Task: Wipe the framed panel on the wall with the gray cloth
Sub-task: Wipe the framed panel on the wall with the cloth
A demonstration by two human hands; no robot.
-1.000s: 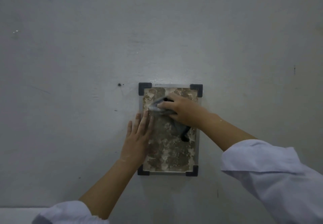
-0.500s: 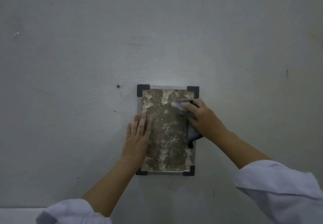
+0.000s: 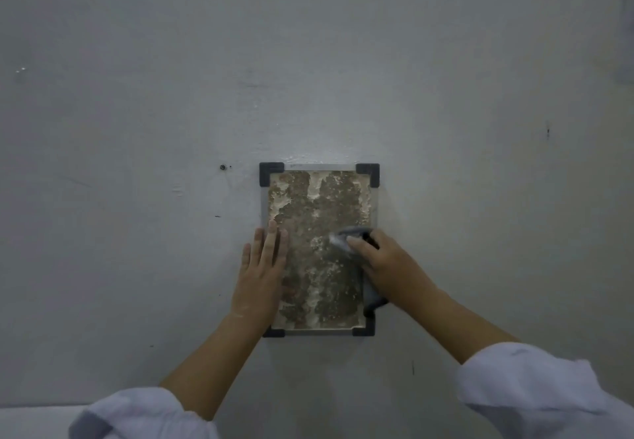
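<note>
A framed panel (image 3: 319, 205) hangs on the grey wall, with a silver rim, dark corner caps and a mottled brown and white face. My right hand (image 3: 387, 263) grips the gray cloth (image 3: 346, 238) against the panel's right side, about halfway down. A tail of the cloth hangs below the hand by the lower right edge. My left hand (image 3: 262, 267) lies flat with straight fingers on the panel's left edge and the wall beside it.
The wall (image 3: 137, 130) is plain grey all around the panel. A small screw or hole (image 3: 223, 167) sits to the left of the upper left corner. A pale ledge (image 3: 34, 421) shows at the bottom left.
My right hand with the cloth swept from the upper left across to the upper right, then down the right side to mid-height. My left hand stayed put.
</note>
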